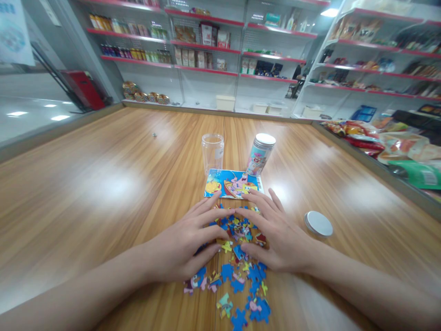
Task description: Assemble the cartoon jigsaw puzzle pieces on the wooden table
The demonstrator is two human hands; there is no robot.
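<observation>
Loose jigsaw puzzle pieces [237, 285], mostly blue with some yellow and pink, lie scattered on the wooden table between and below my hands. My left hand [196, 236] rests over the left side of the pile, fingers spread. From the right, my right hand [272, 232] reaches over the pile with its fingers apart too. The index fingertips nearly meet above the pieces; some pieces are hidden under both hands. Just beyond the fingertips lies a picture card [232, 184] with cartoon figures on blue.
Behind the card stand a clear open jar [212, 154] and a printed can [261, 155] with a silver lid. A round silver lid [319, 224] lies right of my right hand. Packaged goods [409, 149] line the right edge; stocked shelves [206, 43] rise beyond the table.
</observation>
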